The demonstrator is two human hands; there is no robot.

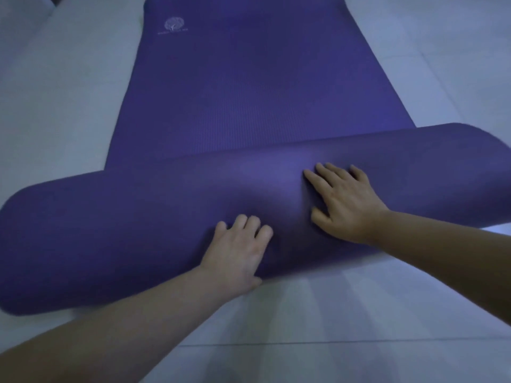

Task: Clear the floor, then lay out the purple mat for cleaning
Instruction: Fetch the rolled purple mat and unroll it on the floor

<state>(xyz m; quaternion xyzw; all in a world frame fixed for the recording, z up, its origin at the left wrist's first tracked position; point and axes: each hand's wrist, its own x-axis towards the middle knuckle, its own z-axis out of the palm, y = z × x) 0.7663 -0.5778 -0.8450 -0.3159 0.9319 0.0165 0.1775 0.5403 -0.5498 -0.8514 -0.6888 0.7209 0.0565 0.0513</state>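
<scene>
Scene: A person kneels over a purple mat on a pale tiled floor, seen from a head-worn camera looking forward and down.

Mat: Partly unrolled. The flat stretch runs away from the person toward the top of the frame, ribbed side up, and lies directly on the tiles.

Roll: The part not laid flat forms a thick roll lying crosswise at the near end, wider in view than the flat stretch and tilted so its right end sits farther from the person than its left.

Logo: A faint pale tree emblem with small lettering beneath it, too blurred to read, marks the far left corner of the flat section.

Left hand: The left hand rests on the near face of the roll, fingers bent and pressed into the foam, thumb down at the roll's lower edge by the floor. It grips nothing.

Right hand: The right hand lies palm down on top of the roll, fingers spread apart and flat, just beside the left hand and farther forward.

Arms: Both forearms are bare.
</scene>
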